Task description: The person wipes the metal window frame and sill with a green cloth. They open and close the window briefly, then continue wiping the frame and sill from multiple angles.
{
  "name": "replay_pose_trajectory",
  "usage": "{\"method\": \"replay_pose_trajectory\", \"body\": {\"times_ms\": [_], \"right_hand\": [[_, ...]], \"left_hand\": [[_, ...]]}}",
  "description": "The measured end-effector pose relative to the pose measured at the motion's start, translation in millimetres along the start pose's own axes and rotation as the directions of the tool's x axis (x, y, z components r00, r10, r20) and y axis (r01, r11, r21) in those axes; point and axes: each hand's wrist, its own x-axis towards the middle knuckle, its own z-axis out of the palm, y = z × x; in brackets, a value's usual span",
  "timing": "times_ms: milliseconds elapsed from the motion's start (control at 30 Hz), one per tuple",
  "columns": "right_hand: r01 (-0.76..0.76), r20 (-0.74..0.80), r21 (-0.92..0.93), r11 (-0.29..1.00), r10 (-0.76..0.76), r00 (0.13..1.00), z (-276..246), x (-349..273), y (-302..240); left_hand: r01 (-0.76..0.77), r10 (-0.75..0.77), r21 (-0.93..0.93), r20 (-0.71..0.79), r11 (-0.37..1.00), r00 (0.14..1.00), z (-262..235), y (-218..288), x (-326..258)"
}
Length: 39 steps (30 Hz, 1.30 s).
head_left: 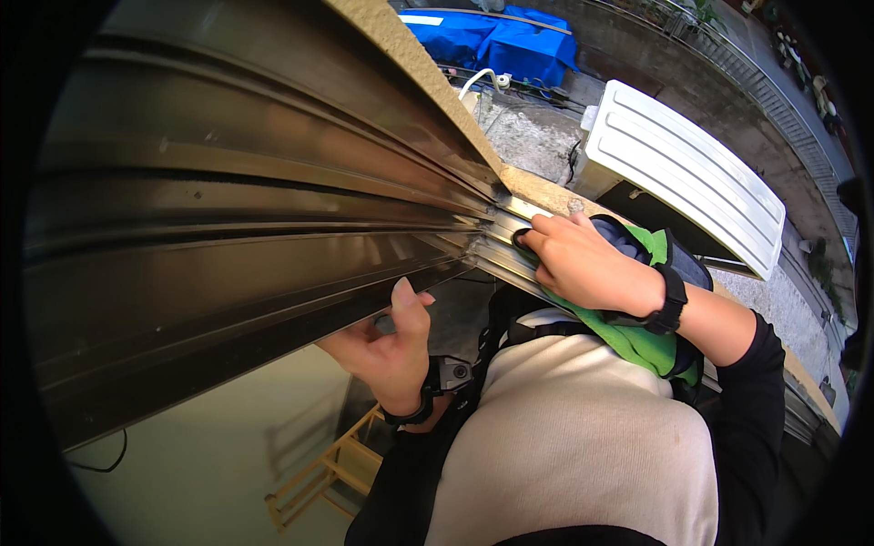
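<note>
A dark brown metal window frame (228,209) with long grooves fills the left side. My left hand (387,346) is at its lower edge, thumb raised and apart from the curled fingers, which the frame partly hides. At the silvery sill track (510,238), my right hand (583,259) is closed with fingertips down at the grooves. A small black rounded piece (522,238) shows at those fingertips; its kind is unclear. Under my right hand and wrist lies a green and black fabric item (637,338), draped over the track.
Outside, beyond the rough wall edge (428,82), stand a white ridged outdoor unit (683,168) and a blue tarp (523,45). Indoors, a light wooden piece of furniture with rails (332,478) is below my left arm. A black cable (114,464) hangs at the lower left.
</note>
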Motion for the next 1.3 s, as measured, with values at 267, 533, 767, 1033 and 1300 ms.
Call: {"method": "replay_pose_trajectory", "body": {"times_ms": [267, 533, 767, 1033, 1300], "right_hand": [[0.016, 0.002, 0.439, 0.898, -0.019, 1.000, -56.7, -25.9, 6.0], [0.125, -0.091, 0.828, 0.546, -0.089, 0.992, -97.5, -61.3, 9.0], [0.137, -0.115, 0.891, 0.432, -0.078, 0.990, -86.1, -63.9, 11.6], [0.127, -0.085, 0.862, 0.490, -0.107, 0.991, -71.9, -69.4, 4.7], [0.048, -0.005, 0.844, 0.535, -0.082, 0.997, -52.5, -70.2, 5.2]], "left_hand": [[-0.063, 0.069, 0.074, -0.082, 0.995, 0.994, 9.1, 0.5, 3.4], [-0.081, 0.086, 0.095, -0.053, 0.992, 0.995, 7.2, -1.2, 3.6], [-0.028, 0.029, 0.041, -0.013, 0.999, 1.000, 6.0, 2.2, 2.4], [-0.007, 0.006, 0.016, 0.033, 1.000, 0.999, 2.9, 4.0, 2.8], [-0.002, 0.001, 0.028, 0.044, 1.000, 0.999, -0.3, -0.6, 1.8]]}}
